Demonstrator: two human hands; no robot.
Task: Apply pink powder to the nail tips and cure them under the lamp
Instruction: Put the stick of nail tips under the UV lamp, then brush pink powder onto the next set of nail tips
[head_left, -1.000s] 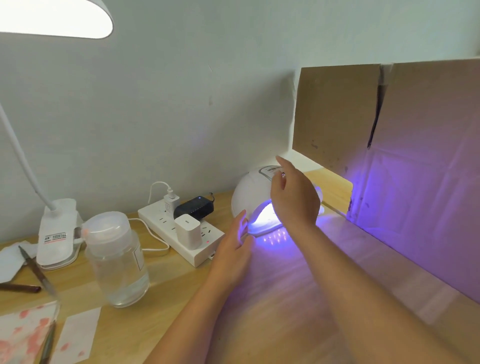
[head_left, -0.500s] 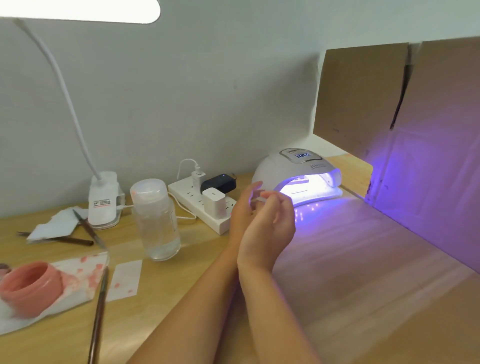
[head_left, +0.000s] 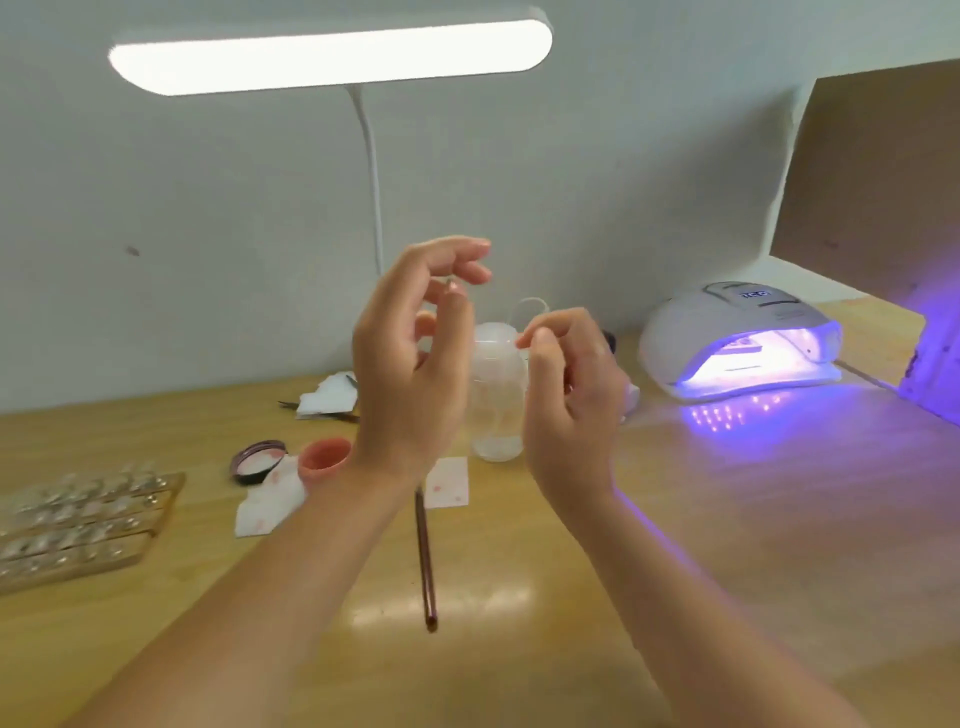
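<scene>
Left hand (head_left: 410, 358) and right hand (head_left: 571, 400) raised left of lit nail lamp (head_left: 737, 343), fingers loosely curled, whether holding anything unclear.

Both hands (head_left: 410, 358) pulled back from curing lamp (head_left: 737, 348), raised mid-air now.

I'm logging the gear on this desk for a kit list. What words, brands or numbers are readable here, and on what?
None reads for certain.
Nail curing lamp: lit display on top, perhaps "100", blurred; smaller print beside it unreadable.
Pink powder jar, clear bottle, nail tip trays: no text visible.
</scene>
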